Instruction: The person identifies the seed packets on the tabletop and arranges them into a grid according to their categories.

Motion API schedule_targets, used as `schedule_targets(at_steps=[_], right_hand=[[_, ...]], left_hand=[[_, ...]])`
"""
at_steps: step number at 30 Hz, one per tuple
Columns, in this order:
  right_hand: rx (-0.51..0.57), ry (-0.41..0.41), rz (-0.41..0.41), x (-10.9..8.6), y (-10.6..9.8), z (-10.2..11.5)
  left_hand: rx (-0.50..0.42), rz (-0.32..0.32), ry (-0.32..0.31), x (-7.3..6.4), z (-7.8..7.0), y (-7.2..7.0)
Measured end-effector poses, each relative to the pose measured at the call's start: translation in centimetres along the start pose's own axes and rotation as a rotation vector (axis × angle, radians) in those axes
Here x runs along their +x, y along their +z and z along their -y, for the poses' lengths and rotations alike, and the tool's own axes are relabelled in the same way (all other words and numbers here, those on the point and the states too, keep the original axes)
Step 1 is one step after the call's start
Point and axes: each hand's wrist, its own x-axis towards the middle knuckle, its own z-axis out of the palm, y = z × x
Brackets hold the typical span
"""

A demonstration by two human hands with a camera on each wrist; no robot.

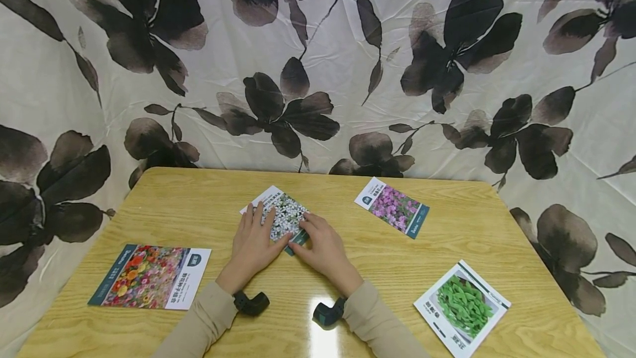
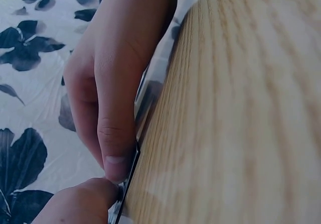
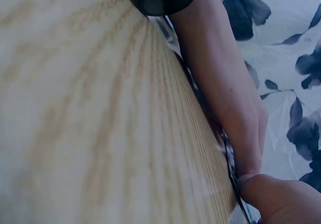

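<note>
A seed packet with white flowers (image 1: 288,215) lies slantwise on the table under both hands. My left hand (image 1: 253,245) spreads over its left side, the fingers reaching to its white top end. My right hand (image 1: 325,245) rests at its right side, fingertips on the edge. Both thumbs come close together near the packet's dark lower end. In the left wrist view, the left thumb (image 2: 116,133) points straight down onto the packet's edge, close to the other hand. Seen from the right wrist, the right hand (image 3: 246,133) also touches the packet, which appears only as a thin dark edge.
On the wooden table (image 1: 199,211), a packet with multicoloured flowers (image 1: 149,277) lies at the left. A purple-flower packet (image 1: 393,207) lies at the back right, and a green-leaf packet (image 1: 463,307) at the front right. Flower-printed cloth (image 1: 348,87) hangs behind.
</note>
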Motion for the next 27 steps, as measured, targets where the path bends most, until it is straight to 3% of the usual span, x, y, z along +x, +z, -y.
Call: schedule_targets(at_steps=[9,20,27], right_hand=[[0.003,-0.040,-0.038,-0.2,0.2,-0.2],[0.028,0.015,0.024,-0.2,-0.2,0.1],[0.037,0.012,0.019,-0.2,-0.3,0.2]], left_hand=[[-0.032,0.015,-0.003,0.1,0.0,0.0],[-0.024,0.014,0.014,0.6,0.2,0.3],[-0.032,0.022,0.008,1.3,0.1,0.4]])
